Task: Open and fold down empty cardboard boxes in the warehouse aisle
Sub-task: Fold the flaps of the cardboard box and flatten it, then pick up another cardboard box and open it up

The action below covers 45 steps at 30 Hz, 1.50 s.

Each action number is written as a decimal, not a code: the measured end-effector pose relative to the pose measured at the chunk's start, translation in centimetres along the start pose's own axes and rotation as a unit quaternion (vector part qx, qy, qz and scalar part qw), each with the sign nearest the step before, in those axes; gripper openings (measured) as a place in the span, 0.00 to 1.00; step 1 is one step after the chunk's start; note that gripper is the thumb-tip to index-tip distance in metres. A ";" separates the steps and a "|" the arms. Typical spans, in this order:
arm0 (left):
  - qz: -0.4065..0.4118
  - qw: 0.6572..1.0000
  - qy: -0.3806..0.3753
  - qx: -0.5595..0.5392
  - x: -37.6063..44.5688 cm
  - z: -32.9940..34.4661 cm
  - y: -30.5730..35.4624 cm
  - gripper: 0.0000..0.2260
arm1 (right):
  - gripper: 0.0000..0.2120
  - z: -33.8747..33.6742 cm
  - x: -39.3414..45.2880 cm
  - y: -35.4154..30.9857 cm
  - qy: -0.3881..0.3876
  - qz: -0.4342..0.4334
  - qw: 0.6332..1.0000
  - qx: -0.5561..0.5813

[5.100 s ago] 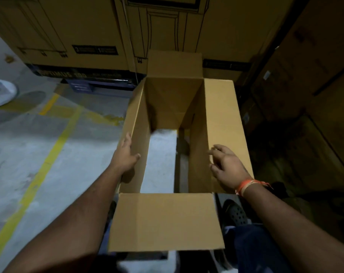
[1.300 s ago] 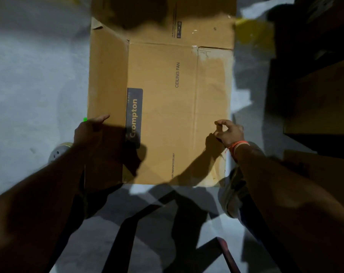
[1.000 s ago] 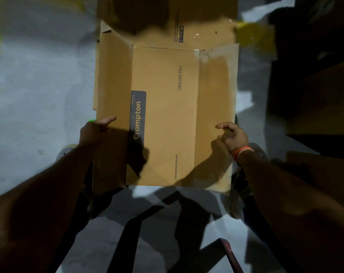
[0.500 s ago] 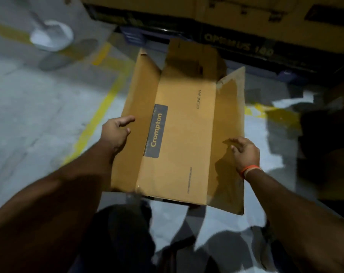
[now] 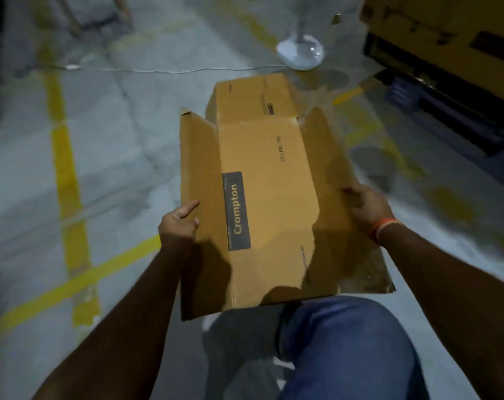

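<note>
One flattened brown corrugated box [image 5: 268, 197] is held above the grey concrete floor [image 5: 115, 140] (yellow lines painted across it), over a knee in blue denim. The left hand [image 5: 178, 223] grips its left flap's edge; the right hand [image 5: 366, 206] clasps the right flap. One dark "Crompton" label [image 5: 236, 210] marks the middle panel.

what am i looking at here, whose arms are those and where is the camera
There is no machine here. The camera sits on a person's head and looks down, so the two arms are that person's own. Both hands hold a flattened cardboard box printed "Crompton" and "CEILING FAN". The left hand grips its left flap, and the right hand, with an orange wristband, grips the right flap. Below is the concrete floor with yellow lines, and a white stand base sits further off. The blue at the bottom is the person's knee.
</note>
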<state>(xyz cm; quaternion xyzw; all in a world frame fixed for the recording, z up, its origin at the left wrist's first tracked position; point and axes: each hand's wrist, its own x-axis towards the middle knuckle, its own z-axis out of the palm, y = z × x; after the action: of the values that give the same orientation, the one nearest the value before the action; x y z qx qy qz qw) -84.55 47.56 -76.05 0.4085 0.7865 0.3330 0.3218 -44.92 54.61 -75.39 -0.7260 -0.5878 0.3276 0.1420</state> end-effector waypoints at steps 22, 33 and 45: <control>-0.099 0.983 0.035 0.148 -0.1 -9.0 -13.2 0.28 | 0.33 14.8 -2.6 -11.7 -0.195 -0.051 0.963 -0.178; 0.109 0.978 -0.136 0.113 -0.1 -1.9 -0.1 0.19 | 0.29 6.7 -3.8 -10.2 -0.184 -0.071 0.974 -0.108; 0.386 0.820 -0.407 0.117 -15.6 14.2 21.4 0.18 | 0.24 -12.7 -22.7 7.4 0.119 0.114 0.981 0.102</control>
<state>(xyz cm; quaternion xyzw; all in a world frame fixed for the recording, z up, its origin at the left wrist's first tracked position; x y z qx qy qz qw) -57.18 47.46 -63.68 0.8113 0.3952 0.1395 0.4076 -33.33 33.44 -63.31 -0.8034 -0.4438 0.3115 0.2463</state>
